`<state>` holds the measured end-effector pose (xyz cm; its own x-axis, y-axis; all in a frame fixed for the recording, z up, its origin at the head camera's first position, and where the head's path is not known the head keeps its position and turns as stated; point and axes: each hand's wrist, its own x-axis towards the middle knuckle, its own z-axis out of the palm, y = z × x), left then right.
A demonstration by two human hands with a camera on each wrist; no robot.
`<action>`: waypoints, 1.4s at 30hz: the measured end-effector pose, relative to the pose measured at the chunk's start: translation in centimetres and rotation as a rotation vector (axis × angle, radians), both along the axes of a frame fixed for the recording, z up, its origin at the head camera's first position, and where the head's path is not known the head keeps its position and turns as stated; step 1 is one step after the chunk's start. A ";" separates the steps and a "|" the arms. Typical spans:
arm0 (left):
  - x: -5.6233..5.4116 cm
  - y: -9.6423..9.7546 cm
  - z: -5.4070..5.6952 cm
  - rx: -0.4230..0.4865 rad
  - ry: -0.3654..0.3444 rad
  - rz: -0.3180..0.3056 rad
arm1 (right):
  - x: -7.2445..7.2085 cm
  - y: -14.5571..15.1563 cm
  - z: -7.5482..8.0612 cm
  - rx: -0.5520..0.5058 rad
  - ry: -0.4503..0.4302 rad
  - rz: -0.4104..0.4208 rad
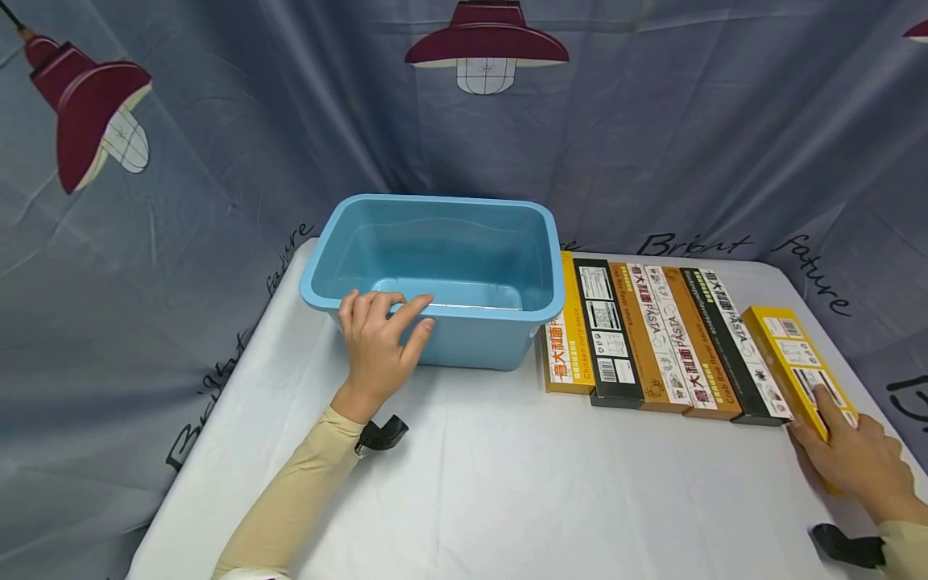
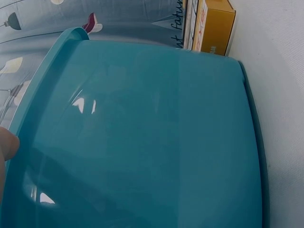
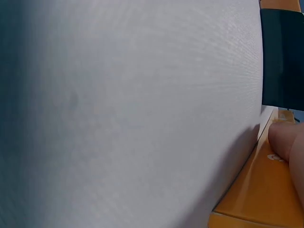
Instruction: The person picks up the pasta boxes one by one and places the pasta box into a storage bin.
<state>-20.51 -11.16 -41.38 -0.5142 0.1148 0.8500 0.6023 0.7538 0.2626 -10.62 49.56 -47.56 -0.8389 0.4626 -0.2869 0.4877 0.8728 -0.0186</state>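
Note:
A light blue plastic bin (image 1: 471, 338) stands upright on the table, with its open top showing a bare floor inside. My left hand (image 1: 377, 342) grips the near rim left of its middle, fingers over the edge and thumb outside. The left wrist view shows the bin's blue wall (image 2: 142, 133) and the thumb at the rim. At the far right, my right hand (image 1: 859, 455) holds the near end of a yellow pasta box (image 1: 797, 346). Its index finger lies on the printed top and the thumb is along the left side (image 3: 261, 185).
Several pasta boxes in yellow, black and brown (image 1: 670, 338) lie side by side in a row right of the bin. White cloth covers the table (image 1: 493, 483). A grey-blue curtain (image 1: 652, 145) with printed lamps hangs behind and around it.

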 end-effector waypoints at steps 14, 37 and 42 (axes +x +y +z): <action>0.0 0.0 0.1 -0.004 -0.007 -0.002 | 0.1 -0.3 0.1 -0.003 -0.013 -0.010; 0.0 0.1 -0.1 -0.012 -0.005 0.001 | -0.1 0.4 0.8 0.001 0.115 0.027; 0.0 0.1 0.0 0.005 -0.002 -0.003 | -1.1 0.5 2.8 -0.020 0.254 0.135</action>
